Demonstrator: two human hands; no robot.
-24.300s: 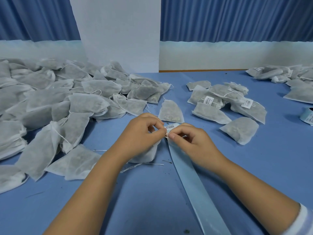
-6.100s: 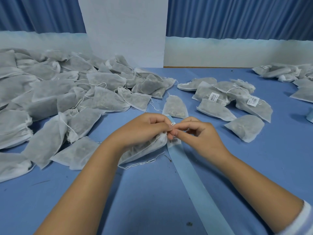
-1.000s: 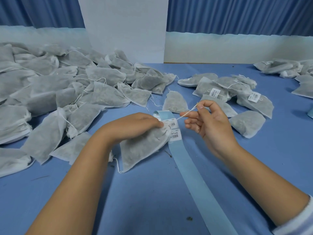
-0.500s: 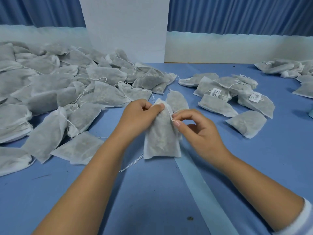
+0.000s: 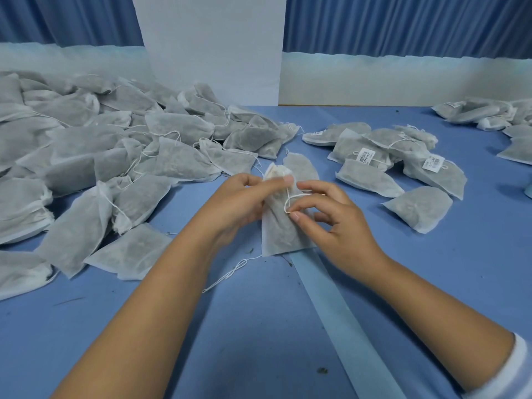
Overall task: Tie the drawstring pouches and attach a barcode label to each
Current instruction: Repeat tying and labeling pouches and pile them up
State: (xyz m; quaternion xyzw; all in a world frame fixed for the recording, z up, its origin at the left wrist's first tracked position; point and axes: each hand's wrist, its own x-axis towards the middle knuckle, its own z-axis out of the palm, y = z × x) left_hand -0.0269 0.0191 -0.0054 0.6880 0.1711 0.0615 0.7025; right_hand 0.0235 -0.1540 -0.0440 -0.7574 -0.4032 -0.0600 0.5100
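Note:
A white mesh drawstring pouch (image 5: 277, 228) with dark filling stands upright at the table's middle. My left hand (image 5: 239, 201) grips its gathered neck between thumb and fingers. My right hand (image 5: 328, 217) pinches a loop of the pouch's white drawstring (image 5: 288, 201) just right of the neck. A second drawstring end (image 5: 230, 273) trails on the table to the lower left. The pale blue label backing strip (image 5: 342, 315) runs from under the pouch toward the lower right; no label on it shows.
A large heap of unlabelled pouches (image 5: 95, 156) covers the left of the blue table (image 5: 259, 341). Pouches with barcode labels (image 5: 400, 162) lie right of centre, and more at the far right (image 5: 489, 113). One pouch (image 5: 302, 168) lies just behind the hands.
The pouch went from lying on its side to upright. My right hand, which had pulled the string out to the right, now holds a loop of it against the neck.

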